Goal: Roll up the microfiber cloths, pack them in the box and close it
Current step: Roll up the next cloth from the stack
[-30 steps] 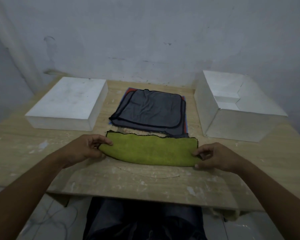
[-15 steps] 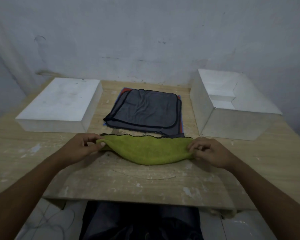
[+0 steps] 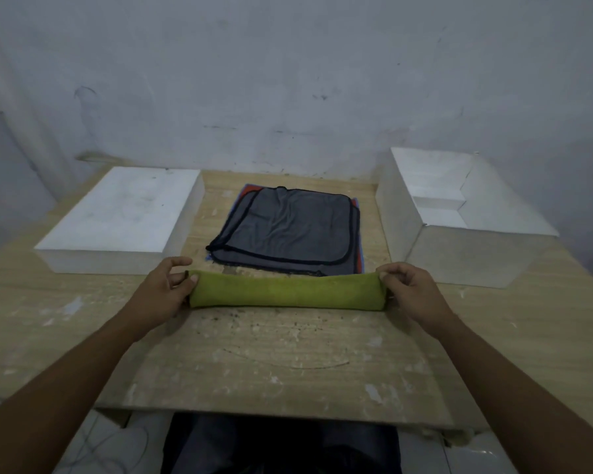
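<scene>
The wooden worktop (image 3: 288, 354) carries everything. At its right rear stands the open white box (image 3: 459, 258), with nothing showing in the part of its inside that can be seen. At the left rear lies a flat white piece that is probably its lid (image 3: 124, 213). Between them is a stack of flat cloths (image 3: 288, 227), grey on top with red and blue edges peeking out beneath, none of them rolled yet. Just in front of the stack, crosswise to the person, lies the green cloth (image 3: 288, 290), wound into a long, even roll on the worktop.

The hands are well apart, one at each end of the roll. The left hand (image 3: 161, 289) pinches the left end with its thumb on top, and the right hand (image 3: 415, 289) grips the right end.

Rolling of this first cloth looks finished or nearly so, and packing has not begun. The next move calls for keeping both ends pinched so the roll does not loosen, lifting it level, and carrying it right into the box.
</scene>
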### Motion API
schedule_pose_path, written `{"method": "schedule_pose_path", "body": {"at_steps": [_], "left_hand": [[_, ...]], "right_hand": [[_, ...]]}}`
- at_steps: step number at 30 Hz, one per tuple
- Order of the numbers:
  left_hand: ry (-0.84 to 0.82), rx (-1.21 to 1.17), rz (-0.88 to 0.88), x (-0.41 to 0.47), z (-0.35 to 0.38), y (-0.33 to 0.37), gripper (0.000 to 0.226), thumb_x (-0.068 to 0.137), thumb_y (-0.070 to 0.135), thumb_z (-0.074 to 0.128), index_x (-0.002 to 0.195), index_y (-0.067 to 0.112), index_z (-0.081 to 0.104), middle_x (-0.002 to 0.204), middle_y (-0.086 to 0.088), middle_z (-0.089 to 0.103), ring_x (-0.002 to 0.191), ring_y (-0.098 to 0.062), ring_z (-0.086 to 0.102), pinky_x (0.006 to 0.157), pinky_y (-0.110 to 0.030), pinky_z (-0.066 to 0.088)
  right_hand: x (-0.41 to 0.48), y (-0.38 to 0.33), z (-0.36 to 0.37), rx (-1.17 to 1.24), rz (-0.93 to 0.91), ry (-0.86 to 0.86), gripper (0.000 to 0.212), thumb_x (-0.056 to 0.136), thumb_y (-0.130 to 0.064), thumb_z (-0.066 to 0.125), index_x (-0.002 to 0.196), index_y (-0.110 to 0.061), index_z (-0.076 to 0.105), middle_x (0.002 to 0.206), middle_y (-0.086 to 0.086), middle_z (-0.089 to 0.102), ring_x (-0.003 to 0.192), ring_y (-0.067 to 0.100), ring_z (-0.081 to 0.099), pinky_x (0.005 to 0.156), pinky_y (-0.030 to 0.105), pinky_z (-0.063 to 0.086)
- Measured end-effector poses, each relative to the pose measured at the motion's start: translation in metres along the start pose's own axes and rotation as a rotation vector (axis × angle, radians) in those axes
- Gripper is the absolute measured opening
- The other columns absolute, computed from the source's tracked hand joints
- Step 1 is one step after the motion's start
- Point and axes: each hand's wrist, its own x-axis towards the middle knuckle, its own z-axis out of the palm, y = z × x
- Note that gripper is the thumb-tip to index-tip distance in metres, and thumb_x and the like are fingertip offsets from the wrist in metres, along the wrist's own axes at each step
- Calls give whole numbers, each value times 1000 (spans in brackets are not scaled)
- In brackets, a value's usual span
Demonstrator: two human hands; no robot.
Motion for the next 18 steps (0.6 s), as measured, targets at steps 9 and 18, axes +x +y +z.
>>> {"method": "schedule_pose_path", "body": {"at_steps": [9, 18], "left_hand": [[43, 225, 53, 1, 12, -6, 46, 90, 31, 62, 129, 18, 42, 120, -14, 58, 95, -21, 59, 77, -34, 50], [195, 307, 231, 0, 13, -9, 40, 97, 20, 50, 136, 18, 43, 123, -22, 61, 110, -32, 59, 78, -32, 44]], "right_hand": [[0, 0, -1, 13, 65, -198, 34, 84, -2, 69, 113, -17, 60, 98, 16, 69, 91, 27, 68, 69, 27, 53], [2, 5, 2, -93, -47, 18, 20, 91, -4, 59, 93, -23, 65, 96, 10, 67, 92, 22, 63, 70, 27, 49]]}}
